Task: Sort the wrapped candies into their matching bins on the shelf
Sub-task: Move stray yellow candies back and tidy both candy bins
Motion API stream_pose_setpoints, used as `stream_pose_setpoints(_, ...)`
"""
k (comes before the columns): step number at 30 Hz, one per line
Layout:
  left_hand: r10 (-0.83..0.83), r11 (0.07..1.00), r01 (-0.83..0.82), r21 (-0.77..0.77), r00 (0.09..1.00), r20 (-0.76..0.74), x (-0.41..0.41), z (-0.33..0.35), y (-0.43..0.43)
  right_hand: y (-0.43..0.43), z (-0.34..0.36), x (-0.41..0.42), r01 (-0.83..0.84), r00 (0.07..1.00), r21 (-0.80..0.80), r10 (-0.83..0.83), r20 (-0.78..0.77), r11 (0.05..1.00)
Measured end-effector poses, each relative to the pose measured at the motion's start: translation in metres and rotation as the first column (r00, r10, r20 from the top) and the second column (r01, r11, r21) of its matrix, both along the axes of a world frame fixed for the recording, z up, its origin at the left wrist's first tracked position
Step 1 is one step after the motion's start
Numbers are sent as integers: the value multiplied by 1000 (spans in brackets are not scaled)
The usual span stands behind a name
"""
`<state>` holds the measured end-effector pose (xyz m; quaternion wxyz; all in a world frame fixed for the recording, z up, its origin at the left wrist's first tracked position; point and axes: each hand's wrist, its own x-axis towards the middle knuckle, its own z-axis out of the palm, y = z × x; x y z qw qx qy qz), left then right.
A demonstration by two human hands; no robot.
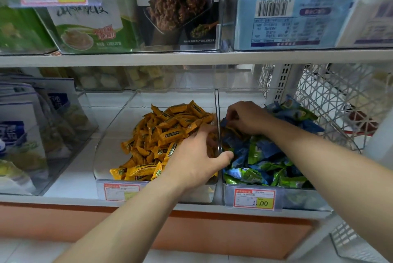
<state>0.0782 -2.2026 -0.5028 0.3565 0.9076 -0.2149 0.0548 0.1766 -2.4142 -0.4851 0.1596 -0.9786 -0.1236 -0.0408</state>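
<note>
Two clear plastic bins stand side by side on the lower shelf. The left bin (110, 135) holds a heap of orange wrapped candies (165, 133). The right bin (297, 199) holds blue and green wrapped candies (261, 162), with a few orange ones mixed in near the divider. My left hand (195, 156) lies over the right side of the orange heap, its thumb hooked across the divider wall. My right hand (244, 118) reaches into the right bin close to the divider, fingers curled down and pinching a wrapped candy; its colour is unclear.
A white wire basket (331, 101) stands right of the bins. Boxed and bagged snacks (25, 135) fill the clear bin at left. Price tags (254, 199) hang on the bin fronts. The upper shelf (191, 57) carries more boxes close overhead.
</note>
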Motion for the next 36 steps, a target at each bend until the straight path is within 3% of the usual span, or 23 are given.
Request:
stream_pose_setpoints(3, -1, 1000, 1, -6, 1000, 0, -2, -1, 0, 11, -9, 4, 11, 1000, -86, -13, -27, 996)
stream_pose_setpoints(6, 0, 1000, 0, -20, 1000, -1, -3, -1, -1, 11, -9, 3, 6, 999, -57, -3, 45, 998)
stream_pose_setpoints(9, -11, 1000, 11, -13, 1000, -6, -3, -2, -4, 2, -2, -2, 4, 993, 244, -32, 110, 970)
stream_pose_setpoints(11, -12, 1000, 12, -4, 1000, -6, -2, -2, -4, 1, -1, -5, 2, 998, 363, -22, 51, 932)
stream_pose_setpoints(17, 0, 1000, 0, 4, 1000, -10, 0, -5, 0, 10, -13, -16, -144, 941, 56, 154, -302, 988)
stream_pose_setpoints(21, -3, 1000, 3, 6, 1000, -12, 2, -6, 0, 6, -9, -21, -196, 905, -85, 147, -400, 977)
stream_pose_setpoints(23, -2, 1000, 2, 14, 1000, -5, 1, -6, 0, 2, -6, -18, -192, 914, -167, 114, -388, 967)
stream_pose_setpoints(26, -7, 1000, 7, 21, 1000, 7, 0, -5, 1, 2, -11, -11, -94, 981, -272, 42, -192, 958)
stream_pose_setpoints(28, -11, 1000, 11, 22, 1000, 6, 0, -5, 1, 5, -19, -7, -20, 995, -233, -4, -101, 972)
stream_pose_setpoints(32, -15, 1000, 15, 20, 1000, 3, 1, -6, 2, 10, -24, -4, -22, 986, -92, 7, -165, 996)
stream_pose_setpoints(36, -22, 1000, 23, 16, 1000, -13, 1, -6, 1, 17, -28, -2, -40, 970, -161, 0, -243, 986)
